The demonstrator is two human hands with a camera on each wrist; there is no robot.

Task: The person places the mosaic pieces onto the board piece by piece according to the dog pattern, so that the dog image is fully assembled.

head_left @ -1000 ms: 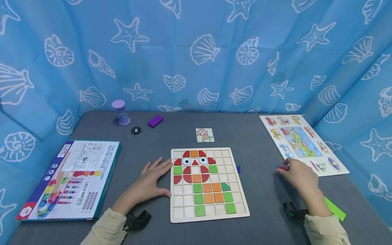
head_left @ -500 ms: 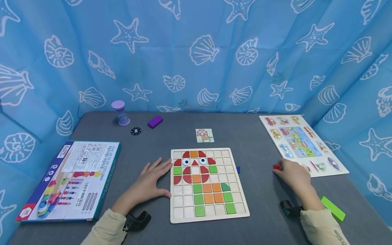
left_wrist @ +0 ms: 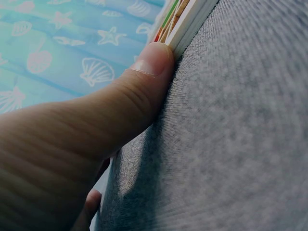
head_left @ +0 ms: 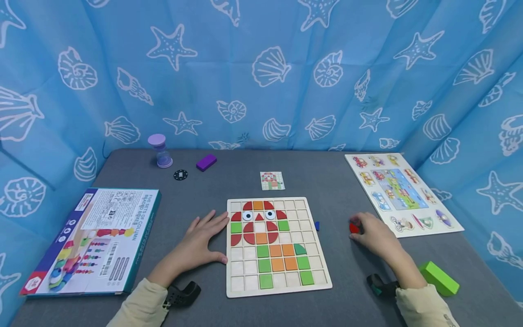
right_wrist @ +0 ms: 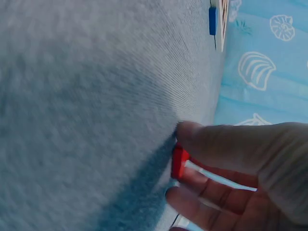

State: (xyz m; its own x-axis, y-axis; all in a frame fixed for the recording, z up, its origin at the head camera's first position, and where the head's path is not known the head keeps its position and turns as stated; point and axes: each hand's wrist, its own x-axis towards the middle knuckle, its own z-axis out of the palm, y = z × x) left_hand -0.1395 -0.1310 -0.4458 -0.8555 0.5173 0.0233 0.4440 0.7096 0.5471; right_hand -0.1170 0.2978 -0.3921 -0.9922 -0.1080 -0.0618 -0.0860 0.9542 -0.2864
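A square wooden grid board (head_left: 238, 269) lies flat, with red, orange and green pieces and two eye pieces set in its squares. My left hand (head_left: 200, 243) rests spread on the table at its left side; in the left wrist view the thumb (left_wrist: 154, 60) touches the board's edge. Right of the board, my right hand (head_left: 377, 236) pinches a small red block (head_left: 353, 228) between thumb and fingers, low over the table. The red block (right_wrist: 178, 162) shows only partly in the right wrist view, so its full shape is hidden.
A small blue piece (head_left: 317, 225) sits by the board's right edge, a picture card (head_left: 272, 180) behind it. At right are a vehicle puzzle (head_left: 404, 193) and a lime-green block (head_left: 439, 278). At left are a box (head_left: 110, 227), a sand timer (head_left: 163, 154), a chip (head_left: 180, 175) and a purple block (head_left: 206, 162).
My right hand has moved left, away from the vehicle puzzle, carrying the red block toward the grid board. The left hand stays in place.
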